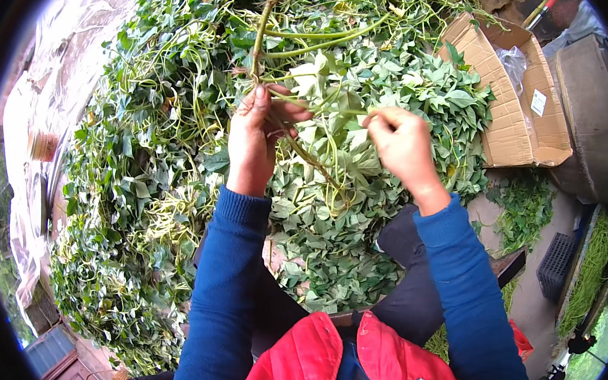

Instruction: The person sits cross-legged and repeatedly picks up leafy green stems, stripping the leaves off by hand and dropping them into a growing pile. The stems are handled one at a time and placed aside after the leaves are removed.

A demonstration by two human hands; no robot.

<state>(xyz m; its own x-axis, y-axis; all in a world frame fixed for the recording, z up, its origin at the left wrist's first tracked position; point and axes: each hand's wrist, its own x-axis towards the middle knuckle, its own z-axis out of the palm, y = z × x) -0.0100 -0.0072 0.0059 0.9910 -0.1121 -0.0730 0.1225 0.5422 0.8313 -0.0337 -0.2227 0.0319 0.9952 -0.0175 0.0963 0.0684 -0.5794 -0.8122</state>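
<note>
Closest to me I see blue sleeves over a red vest (300,369). My left hand (254,140) has its fingers clamped on a thick green vine stem (261,32) that rises upward; my right hand (402,143) pinches a leaf stalk (326,109) branching off it. Below them lies a heap of plucked leaves (330,252), then the big pile of tangled vines (163,129). An open cardboard box (509,117) sits far right
</note>
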